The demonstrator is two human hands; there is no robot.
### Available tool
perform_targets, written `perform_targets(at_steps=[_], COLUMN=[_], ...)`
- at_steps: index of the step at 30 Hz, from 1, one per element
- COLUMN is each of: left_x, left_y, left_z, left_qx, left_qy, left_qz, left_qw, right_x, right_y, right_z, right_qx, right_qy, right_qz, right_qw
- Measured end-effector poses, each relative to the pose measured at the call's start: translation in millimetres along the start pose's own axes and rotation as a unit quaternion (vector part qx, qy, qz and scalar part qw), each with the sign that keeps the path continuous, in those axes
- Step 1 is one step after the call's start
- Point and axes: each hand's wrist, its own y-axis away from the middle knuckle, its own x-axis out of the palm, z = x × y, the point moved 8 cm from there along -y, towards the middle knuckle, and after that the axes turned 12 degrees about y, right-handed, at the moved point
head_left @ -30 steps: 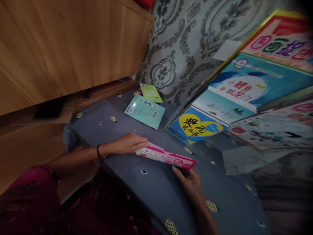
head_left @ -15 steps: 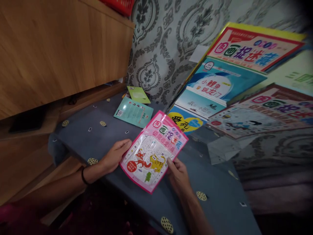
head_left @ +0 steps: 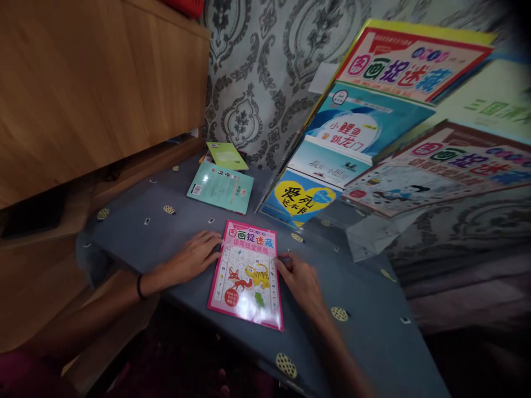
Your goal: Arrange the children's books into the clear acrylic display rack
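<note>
A pink picture book point(head_left: 248, 276) with a fox and a yellow tiger on its cover lies flat on the dark grey tablecloth point(head_left: 182, 232). Along its left edge rests my left hand point(head_left: 194, 258), fingers stretched out with the tips at the border. At the opposite edge is my right hand point(head_left: 302, 279), its thumb and forefinger apart and touching the side of the cover. Neither hand grips the book. Just beyond it stands a clear rack point(head_left: 360, 243) of books, with a blue book with a yellow heart point(head_left: 296, 199) lowest in front.
A teal book point(head_left: 222, 188) and a lime-green book point(head_left: 227, 156) lie overlapping at the table's back left. The rack rises on the right, holding several covers, among them a red-bordered book point(head_left: 410, 66). A wooden cabinet point(head_left: 103, 94) borders the left; patterned wallpaper point(head_left: 249, 61) is behind.
The pink book has gone from being held tilted in both hands to lying flat on the table. My hands have loosened to its edges. The view has shifted slightly.
</note>
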Motion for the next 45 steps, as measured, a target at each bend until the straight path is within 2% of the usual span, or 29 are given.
perform_targets(at_steps=[1, 3, 5, 9, 11, 14, 18, 25, 36, 45], left_x=[4, 12, 18, 26, 27, 28, 27, 28, 25, 25], left_y=[-2, -6, -8, -10, -10, -11, -9, -8, -9, -9], left_z=[2, 6, 10, 12, 12, 11, 7, 12, 9, 12], left_qx=[0.009, 0.018, 0.029, 0.057, 0.060, 0.063, 0.081, 0.085, 0.077, 0.059], left_qy=[-0.013, -0.041, -0.069, -0.106, -0.108, -0.101, -0.113, -0.125, -0.140, -0.142], left_qz=[0.005, 0.014, 0.023, 0.019, 0.005, -0.012, -0.027, -0.028, -0.024, -0.010], left_qw=[1.000, 0.999, 0.997, 0.993, 0.992, 0.993, 0.990, 0.988, 0.987, 0.988], right_x=[-4, -6, -1, 23, 38, 55, 61, 61, 55, 50], right_y=[1, 4, 7, 10, 5, -6, -16, -20, -33, -34], right_z=[6, 25, 56, 121, 141, 155, 157, 152, 134, 94], right_qx=[-0.012, -0.054, -0.132, -0.297, -0.331, -0.344, -0.345, -0.339, -0.270, -0.238], right_qy=[0.034, 0.040, -0.006, -0.049, -0.036, -0.013, -0.005, 0.023, 0.103, 0.099], right_qz=[-0.015, -0.031, -0.036, -0.004, 0.029, 0.071, 0.081, 0.060, 0.003, -0.005], right_qw=[0.999, 0.997, 0.991, 0.954, 0.942, 0.936, 0.935, 0.939, 0.957, 0.966])
